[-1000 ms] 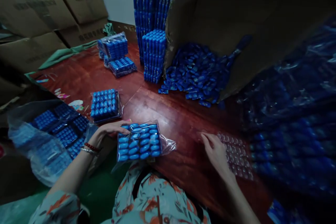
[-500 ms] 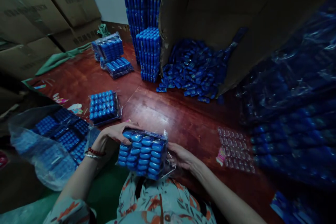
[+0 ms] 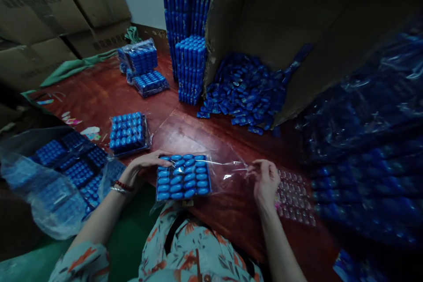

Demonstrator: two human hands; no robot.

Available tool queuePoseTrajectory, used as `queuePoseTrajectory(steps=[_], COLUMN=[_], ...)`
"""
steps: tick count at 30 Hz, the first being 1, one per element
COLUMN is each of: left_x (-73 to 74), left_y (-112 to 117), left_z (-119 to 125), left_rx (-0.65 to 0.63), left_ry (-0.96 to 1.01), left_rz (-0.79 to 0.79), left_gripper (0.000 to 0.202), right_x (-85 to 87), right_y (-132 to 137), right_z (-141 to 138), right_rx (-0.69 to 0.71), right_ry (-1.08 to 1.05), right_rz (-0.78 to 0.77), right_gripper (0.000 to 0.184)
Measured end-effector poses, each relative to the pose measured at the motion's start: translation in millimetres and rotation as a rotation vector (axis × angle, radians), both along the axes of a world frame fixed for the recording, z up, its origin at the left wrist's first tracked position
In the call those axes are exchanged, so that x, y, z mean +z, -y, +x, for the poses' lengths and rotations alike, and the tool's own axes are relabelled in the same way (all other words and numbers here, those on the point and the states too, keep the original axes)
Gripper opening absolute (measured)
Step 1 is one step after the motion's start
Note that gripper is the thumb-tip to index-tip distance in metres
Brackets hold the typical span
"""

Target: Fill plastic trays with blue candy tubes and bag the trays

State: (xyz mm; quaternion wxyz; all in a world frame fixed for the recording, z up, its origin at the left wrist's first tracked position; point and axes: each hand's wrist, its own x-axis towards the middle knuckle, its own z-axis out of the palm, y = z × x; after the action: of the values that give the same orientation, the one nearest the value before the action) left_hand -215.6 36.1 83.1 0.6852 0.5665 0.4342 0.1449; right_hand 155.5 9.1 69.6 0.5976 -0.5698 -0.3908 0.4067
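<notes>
A clear plastic bag (image 3: 224, 176) holding a block of blue oval pieces (image 3: 183, 176) lies flat at the near edge of the red wooden table (image 3: 205, 134). My left hand (image 3: 145, 163) grips the block's left end, fingers curled over its top corner. My right hand (image 3: 266, 180) pinches the open end of the bag and holds it stretched out to the right. A sheet of clear blister pockets (image 3: 295, 196) lies just right of that hand.
Another bagged block (image 3: 128, 131) lies left of centre, with more bagged blocks (image 3: 143, 66) farther back. Tall blue stacks (image 3: 188, 31) stand beside a tipped cardboard box (image 3: 297, 17) spilling loose blue packets (image 3: 246, 92). A big plastic bag of blocks (image 3: 62, 172) sits at left.
The bagged block, held up off the table by both hands, is now laid flat. My right hand moved right, pulling the bag's open end taut.
</notes>
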Motion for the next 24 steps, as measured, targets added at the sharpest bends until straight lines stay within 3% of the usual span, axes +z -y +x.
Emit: queuePoseTrajectory(steps=[2,6,11,13,15,16,20,24], left_x=[-0.4,-7.9,-15.3,-14.2,-11.9,-10.8,-9.9,-15.3], left_y=[-5,-13,-17,-19,-23,-26,-36,-39], left_z=[4,9,7,7,9,11,25,43], left_rx=[-0.021,0.026,0.017,0.011,0.006,0.000,0.012,0.272], left_ry=[0.052,0.074,0.039,0.038,0.043,0.049,0.087,0.081], left_rz=[0.000,0.036,0.045,0.030,0.017,0.007,0.013,0.163], left_gripper=[0.054,0.058,0.058,0.058,0.057,0.058,0.066,0.074], right_x=[-16.9,-32.8,-11.8,-4.4,-2.2,-2.9,-11.7,-21.5], right_y=[-6,-5,-1,-2,-2,-1,-1,1], right_z=[3,-9,-14,-15,-19,-23,-37,-44], right_rx=[-0.010,0.299,0.309,0.511,0.732,0.776,0.653,0.595], right_ry=[0.102,0.183,-0.004,-0.121,-0.122,-0.087,0.188,0.174], right_rz=[-0.115,-0.257,-0.176,-0.270,-0.392,-0.416,-0.324,-0.407], right_gripper=[0.037,0.036,0.029,0.030,0.034,0.036,0.034,0.037])
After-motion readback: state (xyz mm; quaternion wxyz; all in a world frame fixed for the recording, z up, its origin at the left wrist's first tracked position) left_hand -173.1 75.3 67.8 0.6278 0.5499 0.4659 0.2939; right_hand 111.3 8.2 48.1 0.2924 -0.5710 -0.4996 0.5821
